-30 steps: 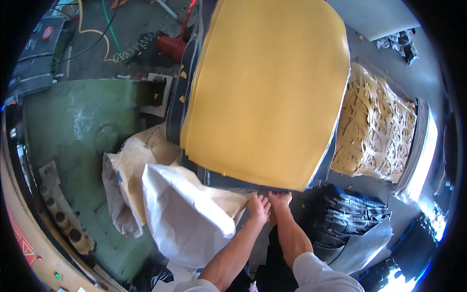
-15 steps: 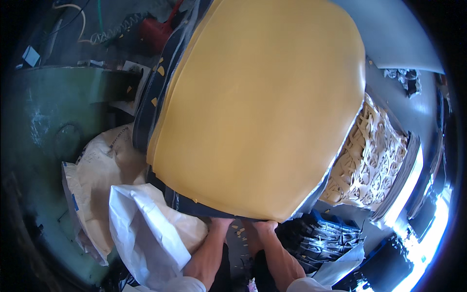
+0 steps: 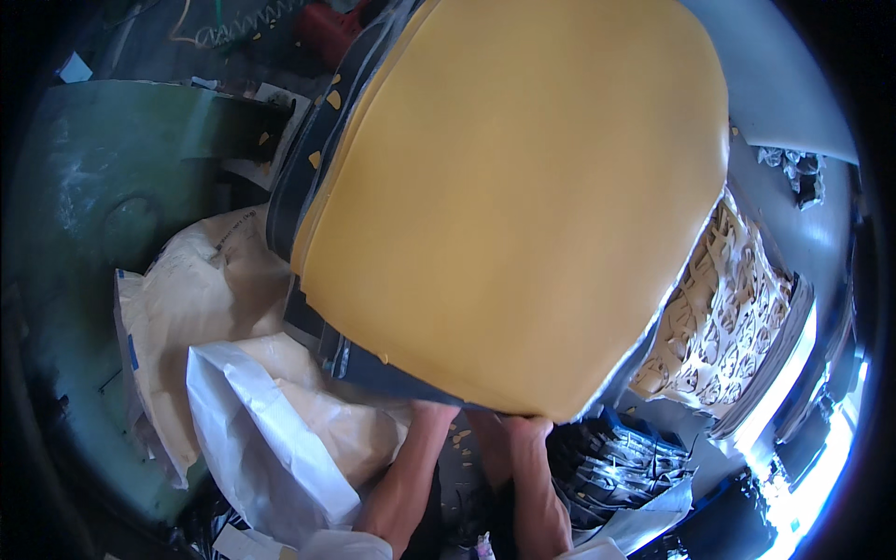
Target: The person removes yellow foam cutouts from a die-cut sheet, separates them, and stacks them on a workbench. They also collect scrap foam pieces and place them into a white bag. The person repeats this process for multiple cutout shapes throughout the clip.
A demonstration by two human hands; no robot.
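Two forearms rise from the lower edge of the frame toward a large yellow sheet [image 3: 523, 196] that fills the centre and upper right. At the far left lies a green surface [image 3: 84, 187], dusty and scuffed. Just right of it, in the lower left, sit white sacks [image 3: 233, 373], crumpled and partly open, one lying over another. The left hand [image 3: 437, 411] reaches up beside the sacks and disappears under the near edge of the yellow sheet; its fingers are hidden, so how far it is open cannot be told. Close to its right, the right hand [image 3: 527, 431] meets the same near edge at the lower centre, fingers curled up against the sheet's rim, seemingly gripping it, though the fingertips are out of sight. The sheet rests on a stack of dark layers [image 3: 308, 168] that show along its left and lower edges, and it lies directly above and beyond both hands. Right of the hands, in the lower right, is a bundle of dark straps [image 3: 616, 462]. Above that, at the right edge, stands a pile of pale cut-out scrap [image 3: 723, 317] full of holes.
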